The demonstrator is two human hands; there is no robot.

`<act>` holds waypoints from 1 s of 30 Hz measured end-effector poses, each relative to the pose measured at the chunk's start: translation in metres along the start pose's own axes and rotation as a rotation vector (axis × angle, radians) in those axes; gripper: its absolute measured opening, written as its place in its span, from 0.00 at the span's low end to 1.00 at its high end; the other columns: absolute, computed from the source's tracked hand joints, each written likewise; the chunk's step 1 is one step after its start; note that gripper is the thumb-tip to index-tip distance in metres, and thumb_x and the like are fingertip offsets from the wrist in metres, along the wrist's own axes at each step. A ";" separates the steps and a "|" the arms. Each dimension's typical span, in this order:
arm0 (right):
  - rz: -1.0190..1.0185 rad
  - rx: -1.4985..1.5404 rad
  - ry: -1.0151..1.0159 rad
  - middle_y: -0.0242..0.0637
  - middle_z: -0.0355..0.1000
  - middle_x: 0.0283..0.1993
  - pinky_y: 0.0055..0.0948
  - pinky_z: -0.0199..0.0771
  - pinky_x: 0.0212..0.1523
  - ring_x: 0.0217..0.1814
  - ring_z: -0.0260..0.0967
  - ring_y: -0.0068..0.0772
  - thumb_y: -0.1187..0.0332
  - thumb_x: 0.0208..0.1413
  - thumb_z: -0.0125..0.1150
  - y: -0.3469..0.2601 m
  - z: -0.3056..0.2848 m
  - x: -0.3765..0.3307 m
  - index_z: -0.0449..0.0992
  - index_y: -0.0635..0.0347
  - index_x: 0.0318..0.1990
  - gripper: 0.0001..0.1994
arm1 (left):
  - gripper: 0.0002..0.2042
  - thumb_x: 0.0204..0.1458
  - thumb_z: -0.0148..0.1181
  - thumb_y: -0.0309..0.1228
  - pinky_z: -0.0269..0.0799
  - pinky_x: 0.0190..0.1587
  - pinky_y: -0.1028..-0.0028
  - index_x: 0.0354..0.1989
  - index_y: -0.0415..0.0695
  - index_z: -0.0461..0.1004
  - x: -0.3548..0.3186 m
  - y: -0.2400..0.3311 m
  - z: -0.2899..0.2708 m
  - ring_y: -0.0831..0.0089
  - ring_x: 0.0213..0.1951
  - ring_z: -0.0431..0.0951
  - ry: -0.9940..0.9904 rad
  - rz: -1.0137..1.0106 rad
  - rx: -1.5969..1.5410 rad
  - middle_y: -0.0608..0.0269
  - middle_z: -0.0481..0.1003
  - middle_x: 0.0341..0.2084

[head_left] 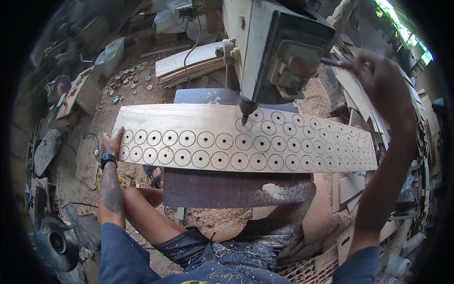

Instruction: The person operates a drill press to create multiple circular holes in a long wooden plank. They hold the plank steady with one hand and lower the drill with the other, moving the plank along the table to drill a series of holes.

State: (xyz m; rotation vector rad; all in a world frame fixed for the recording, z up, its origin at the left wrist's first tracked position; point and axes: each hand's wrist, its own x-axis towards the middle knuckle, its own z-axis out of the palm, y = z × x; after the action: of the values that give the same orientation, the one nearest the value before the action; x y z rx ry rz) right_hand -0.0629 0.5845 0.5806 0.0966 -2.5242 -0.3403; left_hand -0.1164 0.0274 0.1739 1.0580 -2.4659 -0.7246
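A long pale wooden board (189, 118) lies across a dark table (236, 187), covered in rows of cut circles with dark centre holes. My left hand (112, 142) grips the board's left end, thumb on top and some fingers hidden. Over the board stands a drill press (248, 47). Its chuck (247, 105) points down, and the tool under it meets the board inside a circle in the upper row. Raised at the right, my right hand (378, 75) is closed round the end of the press's feed lever (331, 61), slightly blurred.
Behind the table lies a stack of cut boards (189, 64). Loose wooden discs (127, 80) are scattered on the dusty floor at the far left. A round blade or wheel (56, 241) stands at the lower left. Offcuts (352, 187) lie at the right, and sawdust (279, 190) sits on the table.
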 end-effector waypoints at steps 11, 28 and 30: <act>-0.034 0.063 0.044 0.48 0.79 0.29 0.40 0.75 0.41 0.35 0.78 0.41 0.58 0.53 0.65 -0.011 -0.023 0.132 0.83 0.65 0.33 0.16 | 0.34 0.37 0.73 0.61 0.73 0.37 0.66 0.28 0.39 0.68 -0.012 -0.008 -0.017 0.65 0.31 0.76 -0.047 0.010 -0.126 0.52 0.76 0.26; -0.019 -0.015 0.074 0.49 0.78 0.31 0.39 0.75 0.41 0.35 0.77 0.41 0.58 0.56 0.63 -0.020 -0.019 0.130 0.82 0.69 0.31 0.18 | 0.35 0.37 0.72 0.63 0.71 0.38 0.65 0.27 0.39 0.65 -0.101 -0.025 -0.034 0.61 0.30 0.73 0.007 0.032 -0.064 0.53 0.73 0.25; -0.032 0.033 0.089 0.49 0.78 0.31 0.39 0.75 0.40 0.34 0.77 0.41 0.58 0.56 0.63 -0.020 -0.017 0.127 0.82 0.69 0.32 0.18 | 0.35 0.37 0.72 0.62 0.71 0.38 0.65 0.27 0.39 0.65 -0.104 -0.023 -0.031 0.61 0.30 0.72 0.001 0.016 -0.079 0.54 0.72 0.24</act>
State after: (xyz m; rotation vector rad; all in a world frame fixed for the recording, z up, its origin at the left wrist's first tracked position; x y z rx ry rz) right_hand -0.1585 0.5433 0.6585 0.1618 -2.4425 -0.3010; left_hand -0.0201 0.0818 0.1727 1.0081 -2.4209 -0.8090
